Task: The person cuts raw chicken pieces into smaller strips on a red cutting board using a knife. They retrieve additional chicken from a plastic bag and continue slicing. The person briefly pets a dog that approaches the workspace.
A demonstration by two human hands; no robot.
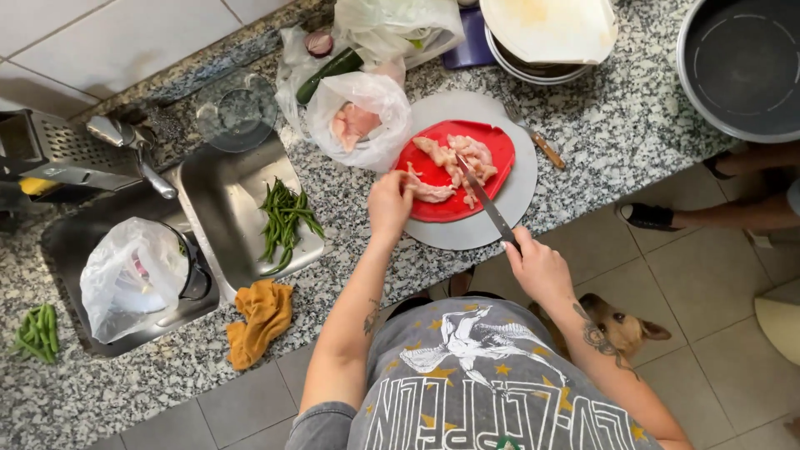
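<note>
We find the knife (487, 204) lying diagonally over the red cutting board (492, 146), tip toward the raw chicken pieces (458, 154), handle toward the body. The right hand (537, 267) has its fingers wrapped round the handle; the left hand (390, 202) pins a chicken strip (429, 193) under its fingers. The board sits on a speckled granite table (608, 117) beside a steel sink (229, 208); grey floor tiles (717, 367) lie below.

Packaging: clear plastic bag of raw meat (360, 119) at 12 o'clock on table. White plastic bag (396, 27) behind it. Translucent bag lining pot (129, 279) in sink, 9 o'clock. No labels, signs, screens.
</note>
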